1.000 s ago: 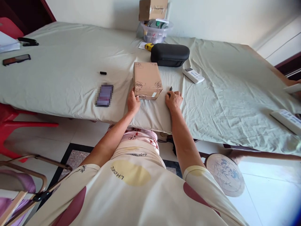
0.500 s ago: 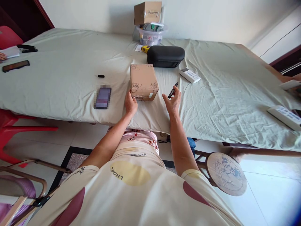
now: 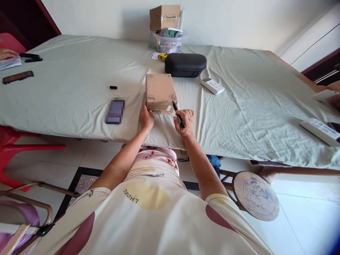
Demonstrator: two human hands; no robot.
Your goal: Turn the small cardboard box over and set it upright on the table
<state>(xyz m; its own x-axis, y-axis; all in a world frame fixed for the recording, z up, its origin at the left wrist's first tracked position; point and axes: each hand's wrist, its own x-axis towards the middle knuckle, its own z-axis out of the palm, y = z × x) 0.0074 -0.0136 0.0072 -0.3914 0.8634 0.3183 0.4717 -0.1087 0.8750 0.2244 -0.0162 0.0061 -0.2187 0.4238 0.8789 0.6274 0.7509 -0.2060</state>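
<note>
A brown cardboard box [image 3: 160, 86] with black scribbled flower-like drawings at its top corners sits on the cloth-covered table. My left hand [image 3: 146, 117] grips its near left edge, thumb against the front face. In my right hand [image 3: 186, 122] is a black marker [image 3: 179, 116], gripped by closed fingers. Its tip is at the box's near right corner, beside a scribble; whether it touches the cardboard I cannot tell. A small black marker cap [image 3: 113, 87] lies on the cloth to the left, above a phone [image 3: 115, 111] with a blurred-out screen.
Behind the box stand a black hard case [image 3: 185, 64], a yellow tape measure [image 3: 162, 56] and a clear tub [image 3: 170, 44] carrying another carton [image 3: 164, 17]. A white device [image 3: 213, 86] lies right of the box. Co-workers' hands show at both table ends. A round stool [image 3: 255, 196] stands below right.
My right hand has moved left to the box, turning the marker so its tip points at the near right corner. My left hand keeps its hold on the box.
</note>
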